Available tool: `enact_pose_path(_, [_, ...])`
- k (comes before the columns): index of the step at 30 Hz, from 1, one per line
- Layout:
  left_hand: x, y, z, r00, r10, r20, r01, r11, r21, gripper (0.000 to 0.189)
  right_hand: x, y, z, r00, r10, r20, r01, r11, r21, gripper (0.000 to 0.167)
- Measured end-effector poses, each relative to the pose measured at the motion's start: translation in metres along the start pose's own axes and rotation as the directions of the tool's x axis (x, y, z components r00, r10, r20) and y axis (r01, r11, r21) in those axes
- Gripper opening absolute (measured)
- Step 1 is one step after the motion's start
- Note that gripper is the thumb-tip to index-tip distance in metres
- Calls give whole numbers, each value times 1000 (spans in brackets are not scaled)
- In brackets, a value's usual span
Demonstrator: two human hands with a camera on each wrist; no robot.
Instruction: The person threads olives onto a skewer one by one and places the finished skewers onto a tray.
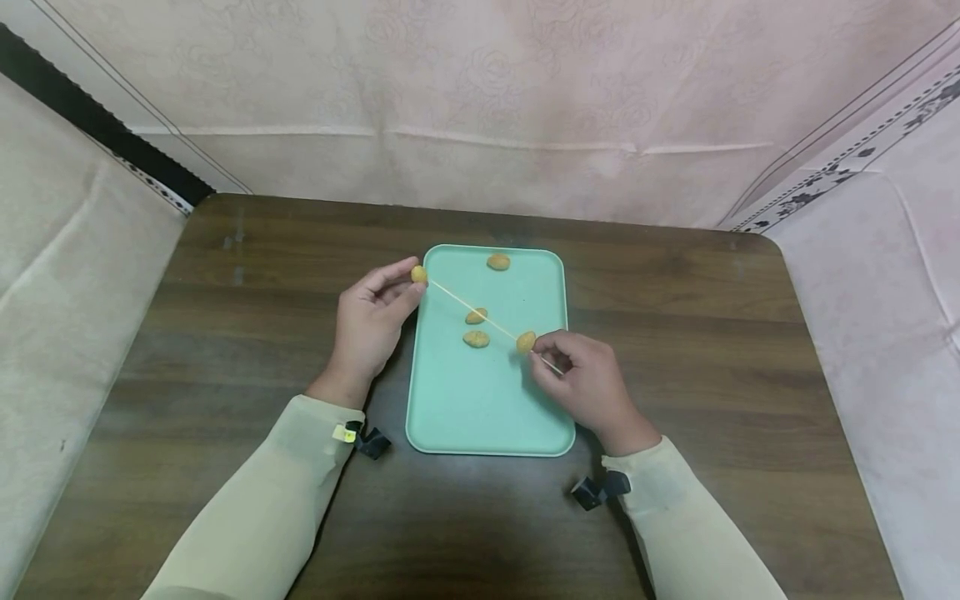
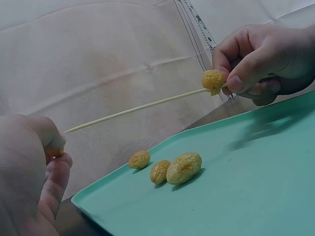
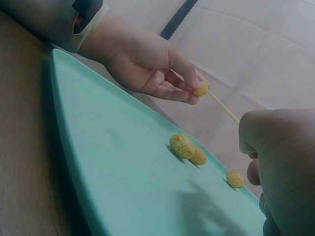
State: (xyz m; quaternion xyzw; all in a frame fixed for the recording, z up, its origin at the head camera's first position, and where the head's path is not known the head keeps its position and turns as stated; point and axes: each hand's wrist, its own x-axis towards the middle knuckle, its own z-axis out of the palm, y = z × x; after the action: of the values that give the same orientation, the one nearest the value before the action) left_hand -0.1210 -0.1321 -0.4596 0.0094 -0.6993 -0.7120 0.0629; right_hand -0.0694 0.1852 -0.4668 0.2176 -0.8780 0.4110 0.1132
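My left hand (image 1: 369,321) pinches a small wrinkled yellow potato (image 1: 419,274) between thumb and fingertips, above the tray's upper left edge. My right hand (image 1: 591,382) grips a thin wooden skewer (image 2: 133,109) near its back end, which sticks out past the fingers. Another potato (image 2: 212,81) is threaded on the skewer, right beside the right fingertips. The skewer slants across to the left, its pointed tip at the left hand's potato; whether it has pierced that potato I cannot tell. Three loose potatoes lie below on the tray, one (image 1: 498,262) at the far end, two (image 1: 476,339) close together near the middle.
The light green rectangular tray (image 1: 480,417) lies on a brown wooden table (image 1: 712,350). Pale patterned cloth (image 1: 480,75) hangs behind the table and at both sides. Each wrist carries a small black camera on a strap.
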Motion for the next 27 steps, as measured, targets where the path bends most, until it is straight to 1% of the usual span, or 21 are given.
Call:
enact_pose_path(9, [1,-5,1,998,63,-7,-63,997,36,41,0,-1,-1,1000,-9,17,9,1000,-15,5])
enact_pose_path(11, [0,-6,0,997,73,-14,-72,996,59,41,0,-1,0,1000,-10,22,10,1000,-21,4])
enact_pose_path(14, [-1,-6,0,995,97,-32,-92,988,122,38,0,-1,0,999,-16,31,17,999,-41,4])
enact_pose_path(19, [-3,-6,1,985,164,-48,-150,966,209,31,0,-2,0,998,-34,49,37,996,-79,5])
enact_pose_path(24, [-4,-8,1,970,243,-26,-226,933,279,27,-1,-2,1,997,-40,62,47,993,-106,6])
enact_pose_path(27, [-5,-7,1,962,274,-5,-259,912,319,27,-1,-2,2,997,-43,69,51,992,-115,5])
